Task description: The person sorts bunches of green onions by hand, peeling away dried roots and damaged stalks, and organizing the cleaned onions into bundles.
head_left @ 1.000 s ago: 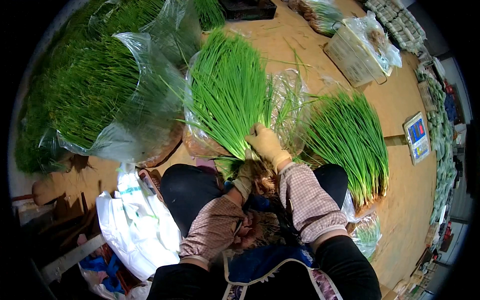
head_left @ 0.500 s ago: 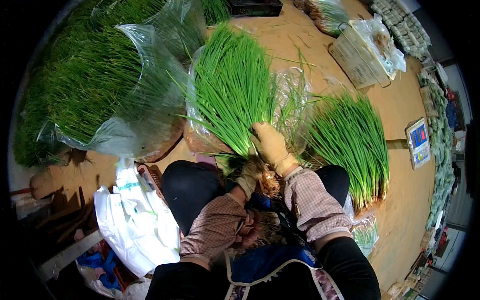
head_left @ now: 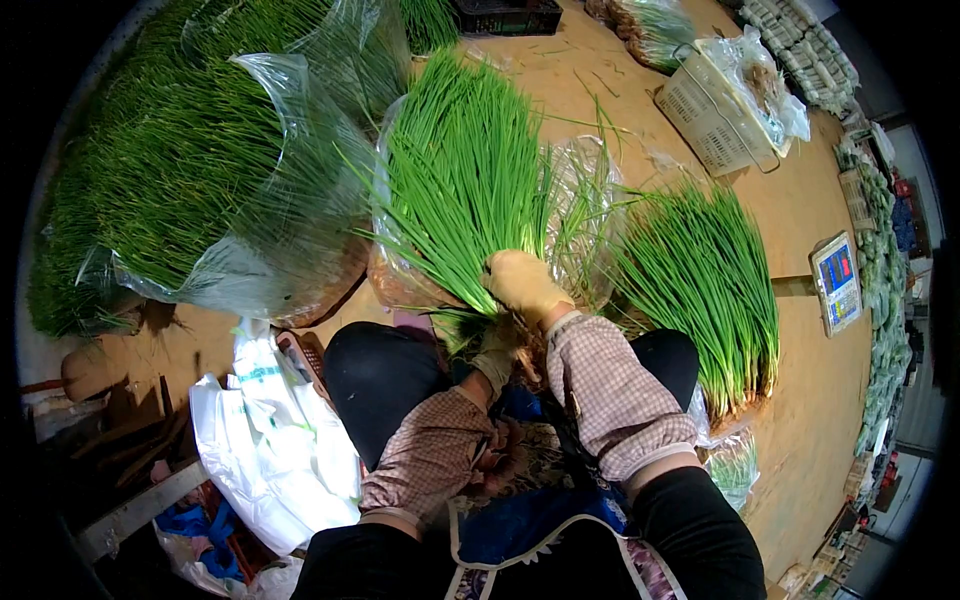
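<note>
A leafy bunch of green onions (head_left: 460, 160) fans away from me, its pale stems and brownish roots drawn together between my knees. My right hand (head_left: 525, 284), in a tan glove, is closed over the lower stems. Below it, my left hand (head_left: 492, 362), also gloved, is at the root end; its fingers are largely hidden by the stems and my right hand. Clear plastic (head_left: 590, 235) with stray green leaves on it lies just right of the bunch. Another pile of green onions (head_left: 705, 300) rests beside my right knee, roots toward me.
Big plastic-wrapped stacks of greens (head_left: 190, 170) fill the left. White plastic bags (head_left: 270, 430) lie beside my left knee. A pale crate (head_left: 715, 115) stands at the upper right, a digital scale (head_left: 836, 284) at the far right, and a black crate (head_left: 508, 16) at the back.
My right hand has shifted slightly left across the stems, turning so its back faces up more. My left hand stays low at the roots, and the piles have not moved.
</note>
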The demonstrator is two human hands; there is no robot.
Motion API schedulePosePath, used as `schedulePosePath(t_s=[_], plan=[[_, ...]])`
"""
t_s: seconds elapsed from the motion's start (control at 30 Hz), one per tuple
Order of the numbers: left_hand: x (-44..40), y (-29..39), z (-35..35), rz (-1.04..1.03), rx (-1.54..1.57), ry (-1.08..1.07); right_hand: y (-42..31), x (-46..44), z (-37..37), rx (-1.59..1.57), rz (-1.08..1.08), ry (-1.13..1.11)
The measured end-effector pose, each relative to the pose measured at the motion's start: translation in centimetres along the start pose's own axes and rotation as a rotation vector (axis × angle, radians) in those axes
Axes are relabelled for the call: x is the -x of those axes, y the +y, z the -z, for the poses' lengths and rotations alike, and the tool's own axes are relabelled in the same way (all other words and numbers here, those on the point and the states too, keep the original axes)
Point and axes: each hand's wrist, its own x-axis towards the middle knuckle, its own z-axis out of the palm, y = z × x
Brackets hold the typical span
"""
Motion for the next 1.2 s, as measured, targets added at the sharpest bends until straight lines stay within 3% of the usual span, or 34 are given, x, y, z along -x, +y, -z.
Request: schedulePosePath(t_s=[0.03,0.07,0.1,0.13,0.17,0.23,0.27,0.37,0.47,0.53,0.6,0.63,0.67,0.73,0.77,0.8,0.87,0.93,0.97,1.0,1.03,1.1,1.2], plan=[[0.3,-0.3,-0.5,0.04,0.364,-0.013,-0.3,0.1,0.4,-0.056,-0.015,-0.011],[1.1,-0.2,2.4,0.221,1.346,-0.063,-0.1,0.1,0.1,-0.056,-0.015,-0.01],[1.6,-0.1,4.6,0.326,1.763,-0.089,0.4,0.1,-0.6,-0.113,0.032,0.076],[1.9,-0.2,5.6,0.346,1.854,-0.103,0.7,0.2,-1.0,-0.169,0.081,0.162],[1.8,-0.2,6.0,0.349,1.889,-0.118,0.7,0.5,-0.8,-0.168,0.081,0.162],[1.8,-0.2,6.6,0.347,1.909,-0.127,0.8,1.3,-0.3,-0.685,-0.153,0.035],[1.8,-0.1,6.8,0.344,1.913,-0.127,1.2,1.5,-0.8,-0.684,-0.153,0.035],[2.0,0.0,7.1,0.337,1.993,-0.121,1.6,2.7,-2.0,-1.499,-0.239,0.121],[1.9,0.0,7.1,0.347,2.119,-0.17,1.7,3.8,-1.5,-1.711,-0.368,0.221],[1.8,0.0,6.9,0.369,2.213,-0.258,2.9,3.3,-2.6,-1.612,-0.353,0.25],[1.5,-0.2,5.4,0.351,2.285,-0.348,3.6,3.4,-2.5,-1.642,-0.419,0.075],[0.9,-0.5,2.1,0.111,2.13,-0.237,3.4,3.3,-2.2,-1.645,-0.418,0.077],[0.7,-0.7,2.1,0.112,2.127,-0.237,3.1,3.3,-1.7,-1.625,-0.44,0.078],[0.3,-1.4,2.1,0.289,2.277,-0.47,2.2,3.3,-1.0,-1.605,-0.464,0.077],[1.2,-1.3,5.1,0.289,2.276,-0.47,1.9,3.2,-0.9,-1.598,-0.436,0.116],[3.0,-1.0,10.7,0.118,2.068,-0.188,1.6,3.2,-0.6,-1.591,-0.407,0.154],[4.0,-0.9,13.5,-0.037,1.829,0.071,1.0,3.5,2.5,-1.621,-0.293,0.276],[4.2,-1.2,12.0,0.459,2.331,-0.359,0.5,2.9,6.9,-1.609,-0.082,0.483],[4.6,-1.1,14.0,0.253,2.008,-0.284,-0.3,3.7,10.2,-1.554,0.002,0.606],[4.8,-1.0,15.1,0.248,2.005,-0.293,0.2,4.0,12.5,-1.519,0.09,0.689],[4.8,-1.0,15.7,0.24,2.239,-0.38,0.6,4.0,14.7,-1.614,0.086,0.768],[5.6,0.9,19.5,0.677,2.654,-0.308,2.6,3.5,17.0,-1.53,0.068,0.906],[5.4,0.8,22.0,0.741,2.566,-0.377,7.1,1.9,14.4,-1.394,-0.063,0.974]])
